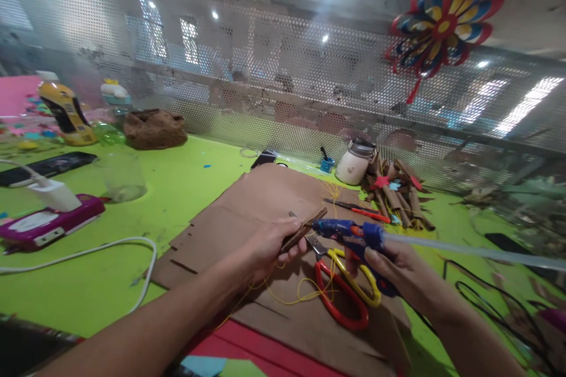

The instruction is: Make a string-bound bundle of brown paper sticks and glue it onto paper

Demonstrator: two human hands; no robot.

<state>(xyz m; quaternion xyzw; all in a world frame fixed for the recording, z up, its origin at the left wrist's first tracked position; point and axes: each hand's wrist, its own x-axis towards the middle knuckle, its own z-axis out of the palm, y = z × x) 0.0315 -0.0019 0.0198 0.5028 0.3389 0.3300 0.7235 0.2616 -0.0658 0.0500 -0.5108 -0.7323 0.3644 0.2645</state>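
Observation:
My left hand (pixel 270 245) is closed on a small bundle of thin brown sticks (pixel 305 228) held over a sheet of brown cardboard (pixel 247 212). My right hand (pixel 398 271) grips a blue glue gun (pixel 354 234) whose nozzle points left at the tips of the sticks. A clear glue stick (pixel 469 251) juts from the back of the gun toward the right. Below the gun lie scissors with red and yellow handles (pixel 345 294) and a loose yellow thread (pixel 287 291).
On the green table (pixel 177 182): a pile of brown sticks with paper stars (pixel 400 191), a white pot (pixel 354 162), a red-handled tool (pixel 360 210), a brown bag (pixel 154 128), a yellow bottle (pixel 66 109), a charger on a pink case (pixel 53 212), white cable (pixel 88 253), black cables (pixel 490 300). A paper pinwheel (pixel 446 20) hangs on the mesh wall.

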